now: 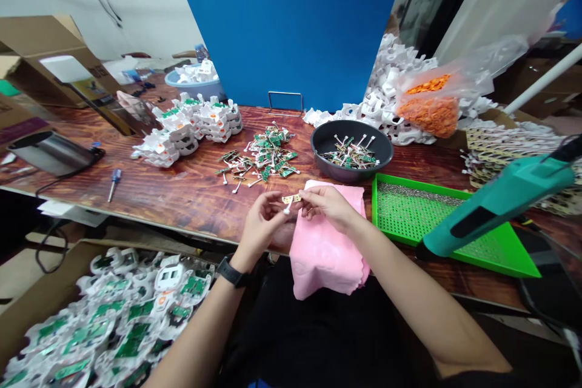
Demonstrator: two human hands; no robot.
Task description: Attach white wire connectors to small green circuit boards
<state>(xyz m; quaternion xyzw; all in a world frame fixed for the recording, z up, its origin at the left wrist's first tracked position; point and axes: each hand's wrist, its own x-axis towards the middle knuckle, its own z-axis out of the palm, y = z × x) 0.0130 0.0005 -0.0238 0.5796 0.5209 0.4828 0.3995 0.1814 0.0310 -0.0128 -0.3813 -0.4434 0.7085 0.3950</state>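
Over the pink cloth point(327, 254), at the near edge of the wooden table point(182, 194), both hands meet. The left hand point(261, 221) and the right hand point(328, 205) each pinch one end of a small board point(291, 199) with their fingertips. They hold it up in the air between them, where it is easy to see. I think the soft cloth lies there so little parts do not roll away or get scratched.

More little boards sit in the black bowl point(318, 147) just behind the cloth. A loose pile of boards point(266, 157) lies to its left, all easy to reach. A green tray point(409, 218) sits to the right, and a teal tool point(500, 197) shows in front of it. White shells point(191, 121) are stacked farther left. No words or brand names can be read anywhere.
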